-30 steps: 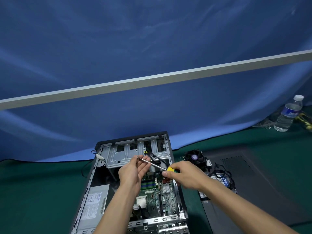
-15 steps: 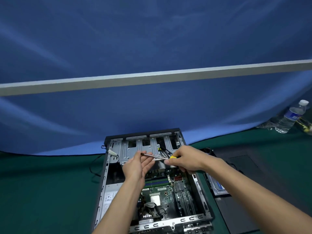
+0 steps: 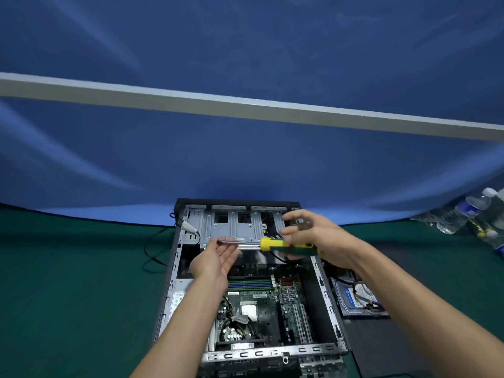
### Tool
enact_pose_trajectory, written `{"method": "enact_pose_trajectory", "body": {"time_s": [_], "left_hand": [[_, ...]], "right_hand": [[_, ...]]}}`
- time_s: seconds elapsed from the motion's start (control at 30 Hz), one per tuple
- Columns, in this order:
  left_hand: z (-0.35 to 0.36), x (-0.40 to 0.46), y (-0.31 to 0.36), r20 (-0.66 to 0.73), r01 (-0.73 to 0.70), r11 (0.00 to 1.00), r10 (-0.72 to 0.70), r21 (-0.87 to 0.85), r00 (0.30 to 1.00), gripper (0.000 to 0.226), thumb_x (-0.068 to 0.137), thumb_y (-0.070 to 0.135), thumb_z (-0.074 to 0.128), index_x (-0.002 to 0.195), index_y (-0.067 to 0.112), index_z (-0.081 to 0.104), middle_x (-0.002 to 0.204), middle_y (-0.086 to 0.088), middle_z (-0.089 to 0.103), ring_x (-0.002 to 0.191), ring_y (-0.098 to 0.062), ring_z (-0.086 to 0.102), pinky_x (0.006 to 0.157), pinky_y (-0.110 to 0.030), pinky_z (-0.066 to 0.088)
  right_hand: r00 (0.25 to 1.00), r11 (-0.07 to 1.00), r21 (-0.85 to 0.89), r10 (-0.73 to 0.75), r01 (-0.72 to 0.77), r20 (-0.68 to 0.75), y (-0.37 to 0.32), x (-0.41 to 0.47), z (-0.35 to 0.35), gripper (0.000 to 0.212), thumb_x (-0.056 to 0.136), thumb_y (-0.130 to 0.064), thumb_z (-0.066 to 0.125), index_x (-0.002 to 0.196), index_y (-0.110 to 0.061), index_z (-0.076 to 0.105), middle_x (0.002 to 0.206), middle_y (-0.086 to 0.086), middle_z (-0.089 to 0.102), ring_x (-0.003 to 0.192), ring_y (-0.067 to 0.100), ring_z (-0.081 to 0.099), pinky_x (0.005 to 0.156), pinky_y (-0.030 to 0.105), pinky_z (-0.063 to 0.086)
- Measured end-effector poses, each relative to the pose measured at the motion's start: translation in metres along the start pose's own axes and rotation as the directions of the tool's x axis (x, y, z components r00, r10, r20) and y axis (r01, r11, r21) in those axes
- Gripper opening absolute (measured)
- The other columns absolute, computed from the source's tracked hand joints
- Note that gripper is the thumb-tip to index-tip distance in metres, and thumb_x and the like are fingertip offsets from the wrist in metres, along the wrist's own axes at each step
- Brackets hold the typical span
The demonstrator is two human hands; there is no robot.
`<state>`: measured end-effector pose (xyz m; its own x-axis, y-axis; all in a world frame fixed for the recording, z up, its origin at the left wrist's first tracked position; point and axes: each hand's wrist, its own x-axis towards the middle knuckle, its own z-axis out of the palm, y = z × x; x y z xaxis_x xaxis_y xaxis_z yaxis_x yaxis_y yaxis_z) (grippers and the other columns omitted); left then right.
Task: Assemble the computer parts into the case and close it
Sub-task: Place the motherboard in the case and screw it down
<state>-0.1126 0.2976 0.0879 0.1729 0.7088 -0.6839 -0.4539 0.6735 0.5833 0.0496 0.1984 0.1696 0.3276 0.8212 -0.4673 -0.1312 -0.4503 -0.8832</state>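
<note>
The open case (image 3: pixel 246 282) lies flat on the green worktop (image 3: pixel 81 282), motherboard (image 3: pixel 261 304) exposed, the hard drive (image 3: pixel 357 296) outside it just to the right, so assembly looks far from done. Above the drive cage (image 3: pixel 234 227) a screwdriver (image 3: pixel 270 244) lies level. The right hand (image 3: pixel 313 236) is at its yellow handle, fingers spread and relaxed rather than wrapped round it; whether any of them pinches the handle cannot be told. The left hand (image 3: pixel 215 259) is palm-up and released, its fingertips (image 3: pixel 233 248) touching the shaft from below near the tip. The step seems to be readying the driver for a screw. To do it well, I would settle the handle firmly in the right palm first, keep the left fingers steadying the shaft, then bring the tip down squarely over the screw head, clear of the loose cables (image 3: pixel 278 257) beneath. A water bottle (image 3: pixel 463 211) lies far right.
</note>
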Motion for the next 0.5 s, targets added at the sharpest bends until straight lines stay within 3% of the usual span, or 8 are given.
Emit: {"method": "enact_pose_trajectory", "body": {"time_s": [0.07,0.1,0.17,0.2,0.27,0.37,0.43,0.5], "left_hand": [[0.000,0.001,-0.004,-0.010,0.031,0.999,-0.031,0.005,0.999,0.018,0.097,0.013,0.052,0.088,-0.003,0.054,0.086,-0.019,0.062,0.069,-0.025,0.065,0.053,-0.031,0.058],[0.001,0.001,-0.006,-0.011,0.044,0.999,-0.044,0.011,0.999,0.016,0.096,0.012,0.052,0.095,-0.004,0.054,0.088,-0.020,0.061,0.069,-0.026,0.065,0.058,-0.033,0.057],[0.002,0.001,-0.009,-0.025,0.063,0.998,-0.062,0.022,0.998,0.023,0.096,0.010,0.053,0.111,-0.008,0.053,0.093,-0.022,0.061,0.068,-0.027,0.064,0.067,-0.033,0.053],[0.002,0.003,-0.012,-0.033,0.075,0.997,-0.074,0.018,0.997,0.027,0.097,0.009,0.052,0.116,-0.010,0.051,0.098,-0.024,0.061,0.068,-0.027,0.063,0.069,-0.034,0.052],[0.002,0.006,-0.013,-0.030,0.104,0.994,-0.103,0.020,0.994,0.030,0.097,0.010,0.051,0.119,-0.011,0.049,0.111,-0.027,0.060,0.068,-0.028,0.062,0.071,-0.035,0.052],[0.001,0.011,-0.016,-0.005,0.134,0.991,-0.134,0.027,0.991,0.032,0.098,0.010,0.049,0.122,-0.011,0.047,0.112,-0.028,0.060,0.072,-0.030,0.062,0.071,-0.036,0.052],[0.000,0.013,-0.018,0.020,0.153,0.988,-0.153,0.015,0.988,0.030,0.099,0.010,0.047,0.122,-0.009,0.046,0.096,-0.025,0.063,0.069,-0.029,0.062,0.072,-0.037,0.051],[-0.001,0.014,-0.021,0.050,0.190,0.982,-0.190,0.006,0.980,0.026,0.099,0.010,0.046,0.119,-0.007,0.047,0.084,-0.022,0.062,0.069,-0.028,0.063,0.072,-0.038,0.051]], "right_hand": [[0.971,0.995,0.041,-0.079,0.090,-0.226,0.006,0.004,0.007,0.019,0.084,0.003,0.066,0.099,-0.006,0.058,0.090,0.013,0.062,0.061,0.029,0.068,0.047,0.029,0.054],[0.927,0.993,-0.025,-0.119,0.118,-0.355,0.010,0.007,0.011,0.010,0.085,-0.003,0.067,0.090,-0.006,0.059,0.084,0.011,0.062,0.056,0.027,0.066,0.044,0.029,0.052],[0.831,0.940,-0.334,-0.244,0.074,-0.501,0.016,0.011,0.016,0.018,0.088,-0.019,0.064,0.076,-0.006,0.060,0.066,0.002,0.061,0.049,0.024,0.062,0.047,0.032,0.052],[0.817,0.879,-0.476,-0.299,0.034,-0.493,0.019,0.011,0.018,0.025,0.088,-0.024,0.061,0.070,-0.008,0.058,0.056,-0.002,0.057,0.045,0.023,0.059,0.049,0.031,0.050],[0.830,0.813,-0.582,-0.337,0.019,-0.443,0.020,0.010,0.022,0.024,0.083,-0.026,0.057,0.064,-0.012,0.054,0.047,-0.005,0.051,0.041,0.020,0.053,0.051,0.029,0.045],[0.847,0.891,-0.444,-0.308,0.097,-0.433,0.016,0.009,0.023,0.010,0.078,-0.015,0.063,0.072,-0.010,0.057,0.057,-0.003,0.059,0.039,0.018,0.056,0.044,0.028,0.045],[0.848,0.940,-0.283,-0.301,0.188,-0.437,0.011,0.006,0.022,0.013,0.080,-0.010,0.069,0.077,-0.009,0.056,0.065,0.005,0.064,0.045,0.021,0.059,0.042,0.026,0.047],[0.837,0.934,-0.283,-0.329,0.220,-0.436,0.009,0.004,0.021,0.017,0.081,-0.016,0.074,0.081,-0.009,0.058,0.069,0.009,0.067,0.050,0.023,0.063,0.043,0.027,0.051]]}}
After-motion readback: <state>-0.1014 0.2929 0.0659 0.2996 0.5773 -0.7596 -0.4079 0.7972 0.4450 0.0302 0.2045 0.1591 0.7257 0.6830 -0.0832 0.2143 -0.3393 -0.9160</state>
